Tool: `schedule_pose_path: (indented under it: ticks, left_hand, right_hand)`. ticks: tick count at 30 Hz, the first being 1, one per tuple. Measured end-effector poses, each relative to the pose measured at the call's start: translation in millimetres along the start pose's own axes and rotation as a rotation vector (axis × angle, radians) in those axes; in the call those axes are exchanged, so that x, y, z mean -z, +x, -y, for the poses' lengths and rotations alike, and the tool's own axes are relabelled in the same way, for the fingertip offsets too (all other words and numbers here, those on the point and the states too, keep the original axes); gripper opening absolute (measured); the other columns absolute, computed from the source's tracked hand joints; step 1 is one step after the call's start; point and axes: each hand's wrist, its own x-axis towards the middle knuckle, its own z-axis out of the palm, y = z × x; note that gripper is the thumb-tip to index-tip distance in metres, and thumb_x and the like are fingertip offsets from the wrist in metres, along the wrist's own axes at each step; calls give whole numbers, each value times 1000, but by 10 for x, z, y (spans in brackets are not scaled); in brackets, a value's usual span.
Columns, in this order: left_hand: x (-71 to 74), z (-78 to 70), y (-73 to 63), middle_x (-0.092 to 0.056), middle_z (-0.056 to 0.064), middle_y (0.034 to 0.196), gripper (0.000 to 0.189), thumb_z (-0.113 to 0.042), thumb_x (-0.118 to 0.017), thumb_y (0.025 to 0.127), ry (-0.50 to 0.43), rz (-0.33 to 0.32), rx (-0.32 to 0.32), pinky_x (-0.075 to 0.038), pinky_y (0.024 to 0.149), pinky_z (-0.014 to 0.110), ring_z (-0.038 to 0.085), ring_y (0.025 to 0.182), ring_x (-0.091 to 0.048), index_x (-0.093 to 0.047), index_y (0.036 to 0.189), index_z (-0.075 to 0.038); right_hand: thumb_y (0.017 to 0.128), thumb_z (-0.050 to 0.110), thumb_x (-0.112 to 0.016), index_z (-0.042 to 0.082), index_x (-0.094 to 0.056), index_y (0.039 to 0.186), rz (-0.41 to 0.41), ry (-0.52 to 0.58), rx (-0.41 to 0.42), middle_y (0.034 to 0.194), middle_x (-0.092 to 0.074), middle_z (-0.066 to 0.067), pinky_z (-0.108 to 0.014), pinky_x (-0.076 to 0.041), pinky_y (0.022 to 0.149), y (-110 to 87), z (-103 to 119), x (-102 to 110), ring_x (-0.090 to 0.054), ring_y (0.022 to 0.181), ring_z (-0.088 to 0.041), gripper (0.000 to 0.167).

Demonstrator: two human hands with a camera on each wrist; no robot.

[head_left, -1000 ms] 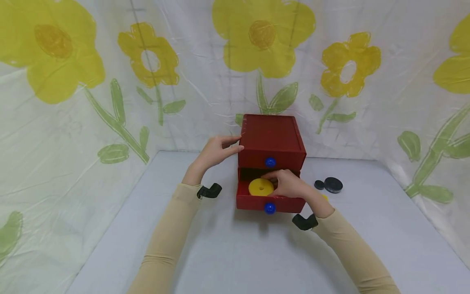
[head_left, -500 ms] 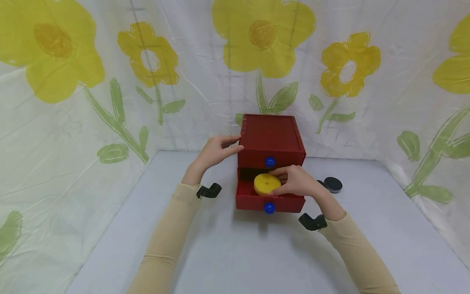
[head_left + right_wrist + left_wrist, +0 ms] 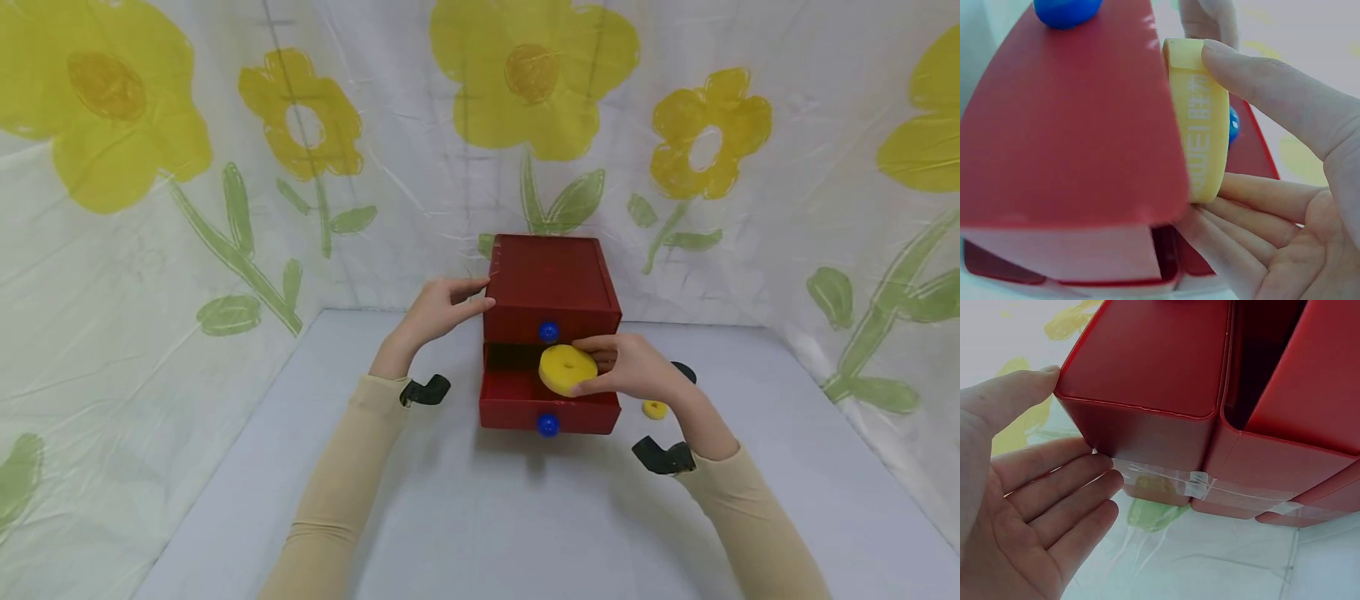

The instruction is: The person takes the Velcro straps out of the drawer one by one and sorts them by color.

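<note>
A red two-drawer cabinet [image 3: 551, 279] with blue knobs stands on the table, its lower drawer [image 3: 517, 414] pulled out. My right hand [image 3: 636, 367] pinches a roll of yellow tape [image 3: 1199, 128] with white lettering, thumb on one edge and fingers at the other. In the head view the roll is tilted above the right part of the open drawer. My left hand [image 3: 437, 315] touches the cabinet's left side at the top. Its fingers are fairly straight, with thumb and fingertips against the red edges in the left wrist view.
A small yellow ring [image 3: 655, 409] lies right of the drawer. Behind my right wrist a black disc [image 3: 684, 370] is partly hidden. A flower-printed curtain [image 3: 405, 208] hangs behind the white table [image 3: 480, 517].
My right hand has lifted the yellow roll up from the drawer's inside and carried it to the right. The small yellow ring has come into fuller view. My left hand has stayed put.
</note>
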Motion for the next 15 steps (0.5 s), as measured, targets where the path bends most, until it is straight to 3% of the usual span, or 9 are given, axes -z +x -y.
schedule_pose_path:
  ticks: [15]
  left_hand:
    - [-1, 4, 10, -55, 6, 137, 55, -44, -63, 89, 17, -2, -1, -46, 102, 43, 23, 124, -54, -55, 135, -15]
  right_hand:
    - [73, 41, -80, 3, -55, 132, -84, -28, -56, 130, -58, -17, -43, -52, 91, -293, -123, 291, -62, 112, -32, 74]
